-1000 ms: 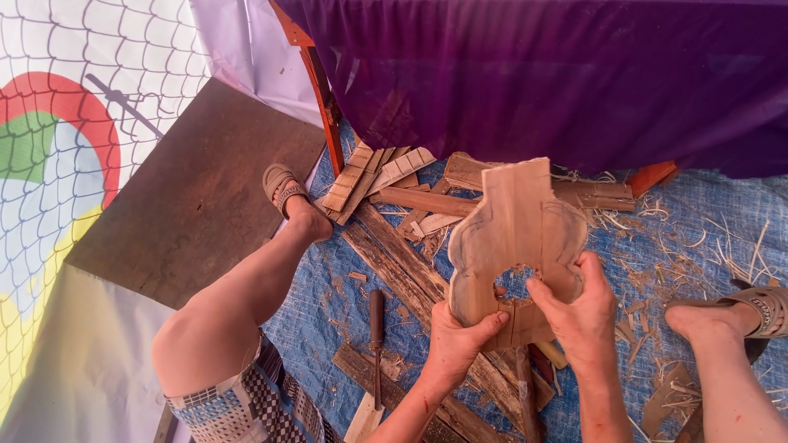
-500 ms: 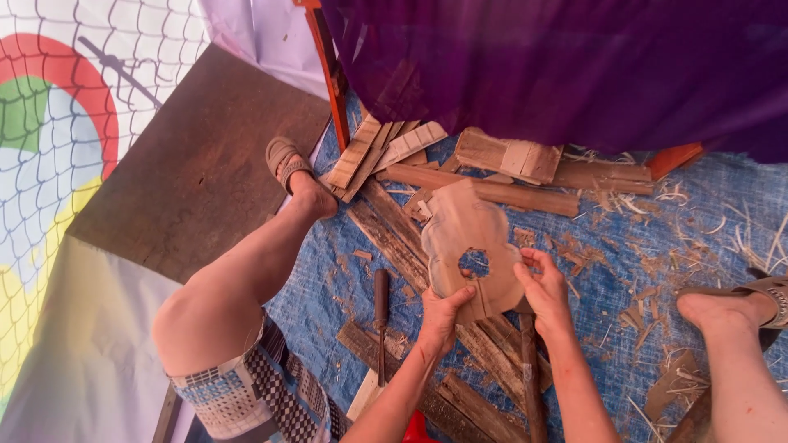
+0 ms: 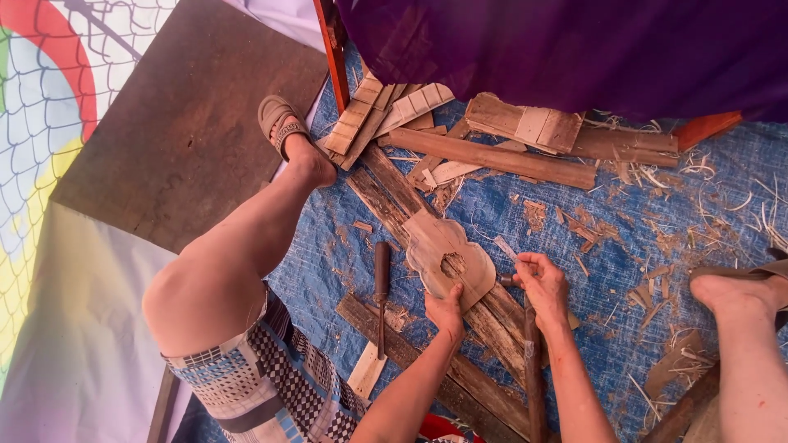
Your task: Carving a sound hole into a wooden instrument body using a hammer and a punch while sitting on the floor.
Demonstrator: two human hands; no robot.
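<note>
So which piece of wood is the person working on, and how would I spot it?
Look at the blue tarp on the ground, then the long dark planks crossing it between the person's legs. On them lies the carved wooden piece, with the left hand at its near edge. Unlike the straight scraps around it, it has a wavy outline and a rough hole in the middle.

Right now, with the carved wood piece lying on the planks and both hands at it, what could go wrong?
1. The left hand steadies the carved wood piece near its hole; a slipping tool could strike those fingers.
2. The right hand grips a small tool pointed toward the piece, with a sandalled foot nearby.
3. The piece rests on uneven planks, so it may rock.
</note>
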